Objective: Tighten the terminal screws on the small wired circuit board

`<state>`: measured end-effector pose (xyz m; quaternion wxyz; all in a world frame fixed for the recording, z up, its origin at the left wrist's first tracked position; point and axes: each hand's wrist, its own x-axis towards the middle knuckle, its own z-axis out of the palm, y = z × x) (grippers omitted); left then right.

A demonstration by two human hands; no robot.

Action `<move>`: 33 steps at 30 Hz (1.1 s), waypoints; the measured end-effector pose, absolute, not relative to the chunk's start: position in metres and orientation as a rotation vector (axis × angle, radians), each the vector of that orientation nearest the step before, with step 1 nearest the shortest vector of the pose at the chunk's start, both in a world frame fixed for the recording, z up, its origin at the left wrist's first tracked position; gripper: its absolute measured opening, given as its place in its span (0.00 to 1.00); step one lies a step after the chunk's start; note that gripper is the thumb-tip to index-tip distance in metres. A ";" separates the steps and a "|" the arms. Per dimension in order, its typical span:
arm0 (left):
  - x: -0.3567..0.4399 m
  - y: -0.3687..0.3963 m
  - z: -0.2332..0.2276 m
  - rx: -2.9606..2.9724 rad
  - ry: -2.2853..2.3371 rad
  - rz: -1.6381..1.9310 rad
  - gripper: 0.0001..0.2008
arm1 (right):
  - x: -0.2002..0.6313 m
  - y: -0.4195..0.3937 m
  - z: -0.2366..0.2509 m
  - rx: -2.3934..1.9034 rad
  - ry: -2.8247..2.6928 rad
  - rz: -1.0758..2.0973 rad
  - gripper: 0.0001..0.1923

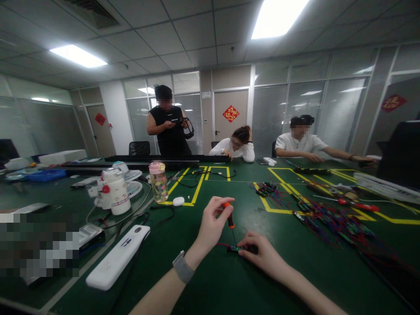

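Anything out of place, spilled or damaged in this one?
I see no spill or damage. The untidy spot is the tangled heap of wired boards at right, sprawling across yellow tape that seems to mark out areas. Around the left hand, its screwdriver, the right hand and the small board, nothing stands out.

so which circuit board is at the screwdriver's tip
The lone board at the right hand; the other boards lie in clusters farther right.

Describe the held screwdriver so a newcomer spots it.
Over the dark green tabletop, find the left hand with a wide grey wristband. It holds an orange-and-black screwdriver, pointing down at a small green circuit board. Unlike the red-handled tool lying at right, it's nearly upright.
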<state>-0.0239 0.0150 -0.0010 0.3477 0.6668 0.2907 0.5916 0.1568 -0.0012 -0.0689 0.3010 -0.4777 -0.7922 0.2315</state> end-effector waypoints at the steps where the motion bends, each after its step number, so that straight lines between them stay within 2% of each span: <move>1: -0.024 0.015 -0.001 1.712 0.722 1.500 0.13 | 0.157 -0.001 -0.070 -1.265 -2.101 0.614 0.06; 4: -0.025 0.014 0.001 1.690 0.656 1.405 0.17 | 0.158 -0.001 -0.072 -1.259 -2.107 0.616 0.06; 10: -0.026 0.010 0.003 1.897 0.828 1.530 0.10 | 0.158 -0.001 -0.071 -1.283 -2.107 0.615 0.07; 15: -0.026 0.010 0.003 1.787 0.662 1.390 0.17 | 0.157 0.000 -0.069 -1.294 -2.124 0.605 0.07; 21: -0.027 0.013 0.002 1.827 0.748 1.442 0.15 | 0.157 -0.001 -0.069 -1.292 -2.114 0.602 0.07; 26: -0.025 0.010 0.003 1.781 0.614 1.356 0.18 | 0.157 -0.001 -0.070 -1.281 -2.120 0.595 0.07; 33: -0.019 0.004 0.001 1.859 0.731 1.397 0.13 | 0.157 0.000 -0.072 -1.289 -2.121 0.578 0.07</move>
